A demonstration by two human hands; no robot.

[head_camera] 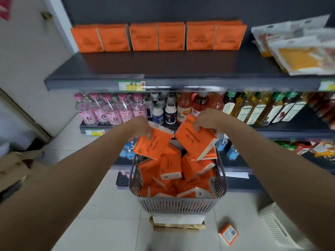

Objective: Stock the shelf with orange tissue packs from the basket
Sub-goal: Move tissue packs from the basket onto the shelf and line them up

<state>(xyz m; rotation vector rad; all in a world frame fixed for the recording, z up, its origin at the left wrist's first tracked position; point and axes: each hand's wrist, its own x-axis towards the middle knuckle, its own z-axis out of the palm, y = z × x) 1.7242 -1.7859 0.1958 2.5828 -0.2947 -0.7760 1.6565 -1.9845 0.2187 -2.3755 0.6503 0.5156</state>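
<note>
Hands first: the left hand (143, 126) is closed around the upper end of an orange tissue pack (153, 144), fingers curled over its top edge, and the pack hangs tilted above the far left corner of the basket (176, 205). The right hand (204, 120) grips a second orange pack (196, 138) in the same way, thumb and fingers pinching its top corner, with the pack slanting down over the basket's far right side. The two held packs sit just beside each other, nearly meeting at their upper corners.

Below them the grey slatted basket is heaped with more orange packs (170, 169), lying at all angles. It stands on a low wooden block (178, 226) on the tiled floor (108, 223). One loose pack (228, 233) lies on the floor near the basket's near right corner.

On the top shelf (163, 69), six orange packs (157, 37) stand upright in a row along the back edge, touching side by side; the front of that shelf is bare. Printed bags (299, 51) lie at its right end. The shelf below carries bottles (112, 109).
</note>
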